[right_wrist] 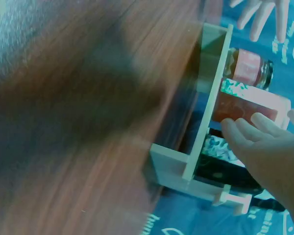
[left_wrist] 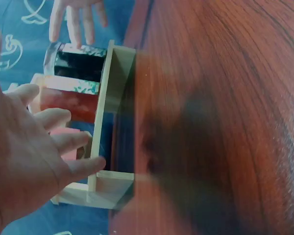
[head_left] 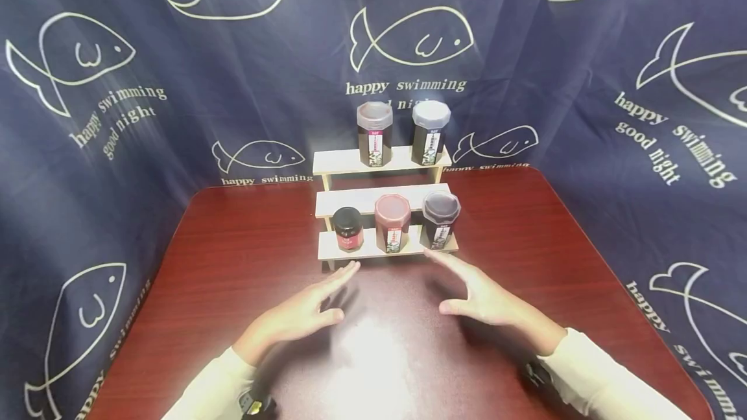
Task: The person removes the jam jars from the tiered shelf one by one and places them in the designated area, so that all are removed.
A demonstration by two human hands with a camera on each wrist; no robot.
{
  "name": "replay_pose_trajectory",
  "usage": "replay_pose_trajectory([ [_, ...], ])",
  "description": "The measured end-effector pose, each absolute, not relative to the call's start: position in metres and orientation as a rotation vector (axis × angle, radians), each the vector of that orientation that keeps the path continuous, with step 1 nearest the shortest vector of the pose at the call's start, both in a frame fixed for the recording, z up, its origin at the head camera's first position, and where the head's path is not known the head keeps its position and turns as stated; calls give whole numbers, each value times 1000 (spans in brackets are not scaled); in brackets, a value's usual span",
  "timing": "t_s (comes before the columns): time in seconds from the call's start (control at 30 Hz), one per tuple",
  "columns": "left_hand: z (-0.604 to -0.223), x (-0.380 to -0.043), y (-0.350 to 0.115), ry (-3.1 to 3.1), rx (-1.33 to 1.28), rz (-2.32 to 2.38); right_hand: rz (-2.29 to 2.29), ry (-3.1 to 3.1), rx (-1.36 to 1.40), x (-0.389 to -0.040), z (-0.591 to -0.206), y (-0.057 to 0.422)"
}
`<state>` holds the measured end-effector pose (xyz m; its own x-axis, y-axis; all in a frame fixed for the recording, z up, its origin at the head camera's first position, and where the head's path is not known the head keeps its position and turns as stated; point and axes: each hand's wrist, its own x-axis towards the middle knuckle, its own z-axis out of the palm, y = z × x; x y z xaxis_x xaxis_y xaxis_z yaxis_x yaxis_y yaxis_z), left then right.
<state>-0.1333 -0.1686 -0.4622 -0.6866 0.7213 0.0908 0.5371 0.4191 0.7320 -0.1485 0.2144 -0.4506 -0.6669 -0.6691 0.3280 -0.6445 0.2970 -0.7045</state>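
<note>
Both your left hand (head_left: 296,314) and right hand (head_left: 483,295) are hovering empty, fingers extended, before the three-tier rack (head_left: 350,201). You're seemingly preparing; gripping a jar (head_left: 392,220) would be needing curled fingers.

Navy fish-print curtain (head_left: 519,83), red-brown table (head_left: 233,258), white glare (head_left: 367,368)

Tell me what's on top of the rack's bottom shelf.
Left to right: a small jar, a red jar and a dark jar. Bare shelf shows between them; the part under their bases is covered and can't be seen.
</note>
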Motion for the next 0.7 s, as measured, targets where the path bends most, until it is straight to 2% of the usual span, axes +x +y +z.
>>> replay_pose_trajectory([
  [0.3, -481, -143, -181, 2411, 1085, 1589, -1904, 2420, -958, -158, -461, 219],
  [0.43, -475, -145, -183, 2528, 986, 1801, -2065, 2429, -821, -163, -464, 222],
  [0.7, -487, -161, -198, 2755, 695, 1747, -2219, 2408, -687, -170, -468, 227],
])
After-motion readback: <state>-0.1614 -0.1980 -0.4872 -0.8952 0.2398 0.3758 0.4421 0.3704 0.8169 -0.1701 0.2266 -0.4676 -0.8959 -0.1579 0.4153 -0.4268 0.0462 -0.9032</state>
